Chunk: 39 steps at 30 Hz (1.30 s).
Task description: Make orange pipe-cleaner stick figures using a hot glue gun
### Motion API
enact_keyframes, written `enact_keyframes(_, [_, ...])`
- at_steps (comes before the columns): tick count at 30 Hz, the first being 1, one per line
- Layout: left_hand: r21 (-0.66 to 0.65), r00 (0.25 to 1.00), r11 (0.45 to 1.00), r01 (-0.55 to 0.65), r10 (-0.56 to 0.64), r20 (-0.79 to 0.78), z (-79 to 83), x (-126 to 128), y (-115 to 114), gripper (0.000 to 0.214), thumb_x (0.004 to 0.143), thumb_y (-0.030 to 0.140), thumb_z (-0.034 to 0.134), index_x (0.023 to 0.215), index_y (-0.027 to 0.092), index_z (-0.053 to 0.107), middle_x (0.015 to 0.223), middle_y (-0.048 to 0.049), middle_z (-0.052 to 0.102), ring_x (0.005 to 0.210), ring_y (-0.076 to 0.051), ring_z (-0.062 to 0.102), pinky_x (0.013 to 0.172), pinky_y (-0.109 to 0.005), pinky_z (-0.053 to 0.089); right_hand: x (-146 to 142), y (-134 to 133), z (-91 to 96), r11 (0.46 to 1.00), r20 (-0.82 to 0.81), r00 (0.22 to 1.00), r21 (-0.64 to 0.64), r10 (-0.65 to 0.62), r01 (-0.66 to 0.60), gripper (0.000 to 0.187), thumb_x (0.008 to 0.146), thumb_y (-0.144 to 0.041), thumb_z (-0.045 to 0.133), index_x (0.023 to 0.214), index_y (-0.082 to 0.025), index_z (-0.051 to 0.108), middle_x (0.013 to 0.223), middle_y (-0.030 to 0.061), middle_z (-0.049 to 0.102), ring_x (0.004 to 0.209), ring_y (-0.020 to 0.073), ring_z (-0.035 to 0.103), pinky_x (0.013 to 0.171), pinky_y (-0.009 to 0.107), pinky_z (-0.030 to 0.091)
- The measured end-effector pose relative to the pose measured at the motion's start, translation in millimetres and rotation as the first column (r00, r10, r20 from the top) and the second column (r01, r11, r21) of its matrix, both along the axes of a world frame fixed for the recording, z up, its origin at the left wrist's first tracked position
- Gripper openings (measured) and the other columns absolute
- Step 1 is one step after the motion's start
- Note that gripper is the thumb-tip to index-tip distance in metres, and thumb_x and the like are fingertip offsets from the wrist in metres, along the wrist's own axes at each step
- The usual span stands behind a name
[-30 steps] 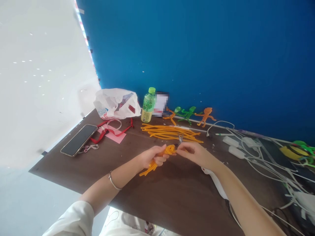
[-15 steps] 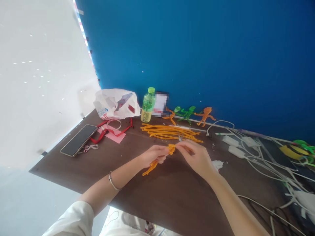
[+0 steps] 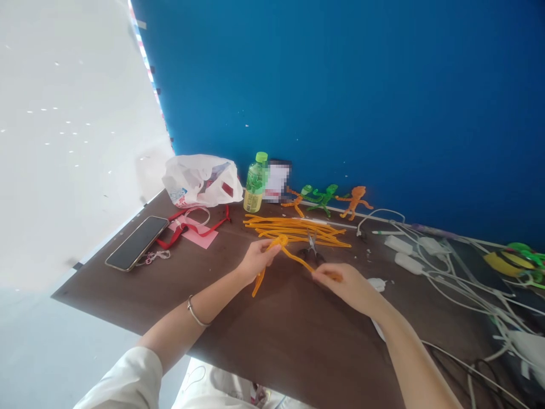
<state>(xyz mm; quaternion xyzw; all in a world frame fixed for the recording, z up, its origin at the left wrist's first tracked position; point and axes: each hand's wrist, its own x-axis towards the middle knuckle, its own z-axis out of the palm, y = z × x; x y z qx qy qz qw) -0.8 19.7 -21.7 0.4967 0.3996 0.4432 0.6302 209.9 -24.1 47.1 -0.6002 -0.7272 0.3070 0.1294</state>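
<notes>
My left hand [image 3: 257, 261] pinches a coiled orange pipe cleaner figure [image 3: 279, 242], whose loose ends hang below the fingers. From the coil one orange strand [image 3: 298, 260] runs down to the right, stretched across to my right hand [image 3: 340, 283], which is closed on it. Just behind that strand lie scissors [image 3: 312, 247] with dark handles, blades pointing away. A bundle of loose orange pipe cleaners [image 3: 293, 228] is spread on the dark table beyond both hands.
Along the back stand twisted orange [image 3: 355, 202] and green figures [image 3: 327, 199], a green-capped bottle [image 3: 254, 184] and a white plastic bag [image 3: 200, 180]. To the left lie a phone [image 3: 136, 243], red ribbon and pink paper [image 3: 204, 238]. White cables and adapters [image 3: 411, 262] crowd the right.
My right hand has moved down and right, away from the left, drawing the orange strand out straight. My left hand has shifted slightly left and up. The scissors now show more fully.
</notes>
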Motion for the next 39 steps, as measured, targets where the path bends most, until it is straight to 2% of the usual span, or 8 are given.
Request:
enact_keyframes(3, [0.289,0.963,0.955,-0.066,0.137,-0.233,-4.3,0.5,1.1,0.038,0.077,0.036,0.056,0.106,0.013,0.062,0.071,-0.0019,0.051,0.061,-0.010,0.045,0.059,-0.024,0.037,0.9,-7.9,17.8,0.973,-0.141,0.985,-0.193,0.099,-0.125,0.030,0.076,-0.046,0.054,0.065,-0.021,0.067,0.062,0.0013,0.064,0.057,0.0154,0.057,0.054,0.026,0.041])
enact_keyframes(6, [0.526,0.923,0.850,0.035,0.174,-0.343,-8.4,2.0,-2.1,0.038,0.082,0.031,0.051,0.116,0.016,0.057,0.078,-0.0033,0.051,0.069,-0.012,0.048,0.066,-0.025,0.041,2.7,-9.2,26.6,0.967,-0.430,0.902,-0.206,0.049,-0.151,0.033,0.073,-0.049,0.058,0.060,-0.019,0.064,0.048,0.0003,0.055,0.048,0.0131,0.050,0.048,0.026,0.040])
enact_keyframes(12, [0.695,0.876,0.668,0.267,0.133,-0.464,-10.3,0.9,-8.7,0.037,0.088,0.030,0.040,0.121,0.019,0.052,0.085,-0.0054,0.051,0.080,-0.014,0.051,0.074,-0.025,0.043,-11.3,6.8,3.1,0.966,-0.814,0.558,-0.010,-0.159,0.260,0.025,0.075,-0.049,0.058,0.084,-0.027,0.066,0.091,0.0046,0.068,0.082,0.0209,0.063,0.071,0.037,0.050])
enact_keyframes(16, [0.684,0.877,0.648,0.336,0.050,-0.478,-4.0,-1.9,-9.7,0.033,0.087,0.030,0.041,0.114,0.016,0.056,0.086,-0.0063,0.052,0.078,-0.014,0.052,0.073,-0.025,0.043,-25.9,12.2,-11.9,0.921,-0.590,0.794,0.212,-0.147,0.328,0.025,0.084,-0.041,0.049,0.098,-0.025,0.062,0.115,0.0079,0.062,0.100,0.0242,0.059,0.083,0.041,0.046])
enact_keyframes(19, [0.659,0.873,0.665,0.352,0.020,-0.487,1.3,-2.6,-11.3,0.030,0.087,0.030,0.041,0.107,0.015,0.058,0.082,-0.0053,0.050,0.072,-0.013,0.050,0.069,-0.024,0.043,-29.6,11.3,-16.6,0.844,-0.178,0.984,0.529,0.008,0.089,0.020,0.087,-0.031,0.044,0.095,-0.024,0.061,0.109,0.0072,0.065,0.101,0.0235,0.058,0.096,0.046,0.034])
enact_keyframes(22, [0.629,0.856,0.698,0.342,0.045,-0.514,3.8,-2.3,-12.9,0.029,0.087,0.031,0.042,0.103,0.015,0.060,0.078,-0.0036,0.049,0.067,-0.012,0.047,0.064,-0.023,0.041,-28.9,9.2,-18.3,0.753,0.129,0.987,0.638,0.100,-0.160,0.019,0.088,-0.024,0.041,0.097,-0.024,0.058,0.102,0.0045,0.066,0.100,0.0207,0.058,0.102,0.048,0.019])
enact_keyframes(28, [0.623,0.859,0.727,0.288,0.091,-0.503,1.3,-1.5,-12.7,0.032,0.084,0.030,0.046,0.111,0.015,0.056,0.081,-0.0042,0.052,0.067,-0.012,0.047,0.064,-0.024,0.042,-27.9,8.4,-18.2,0.741,0.205,0.975,0.640,0.090,-0.203,0.013,0.087,-0.024,0.044,0.082,-0.023,0.056,0.082,0.0015,0.065,0.083,0.0176,0.058,0.096,0.043,0.023])
enact_keyframes(39, [0.648,0.853,0.679,0.345,0.061,-0.518,1.4,-3.4,-10.3,0.037,0.085,0.037,0.046,0.114,0.017,0.057,0.082,-0.0059,0.054,0.074,-0.014,0.052,0.068,-0.024,0.043,-32.1,6.9,-6.8,0.902,0.080,0.995,0.422,0.065,-0.092,0.021,0.080,-0.041,0.053,0.085,-0.025,0.067,0.074,0.0022,0.067,0.067,0.0195,0.056,0.075,0.037,0.039])
